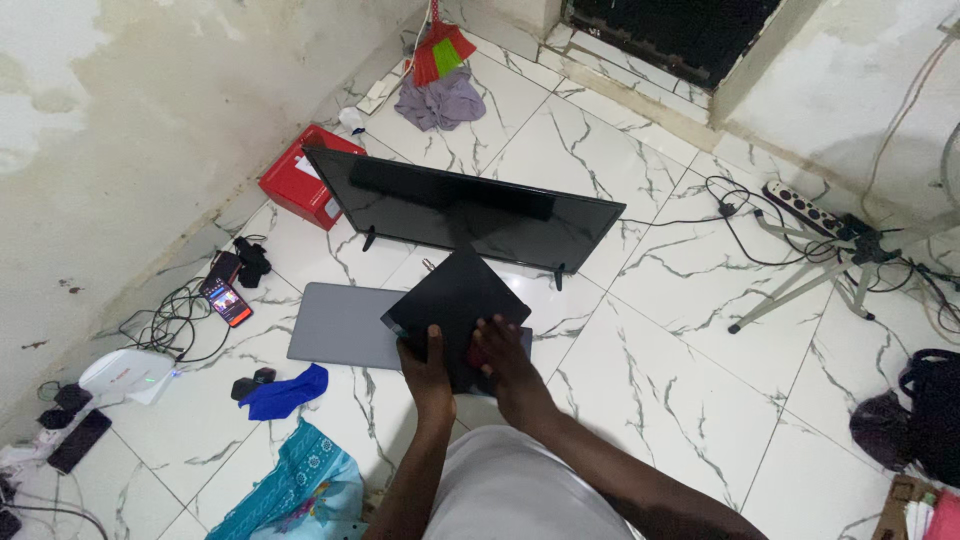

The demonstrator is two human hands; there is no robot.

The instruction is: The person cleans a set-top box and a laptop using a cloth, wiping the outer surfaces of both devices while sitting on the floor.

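Note:
A flat black square device (457,300) is held above the marble floor, tilted like a diamond. My left hand (422,368) grips its lower left edge with the thumb on top. My right hand (500,358) rests on its lower right part, fingers pressing something small and reddish that I cannot make out. Under and to the left of the device lies a closed grey laptop (340,325). Just beyond it a flat black television (460,210) stands upright on small feet, screen dark.
A red box (300,185) sits by the wall. A phone with a lit screen (228,300) and cables (165,325), a blue cloth (285,392), a white router (125,375), a power strip (805,208), a tripod (815,285) and a black bag (925,415) lie around.

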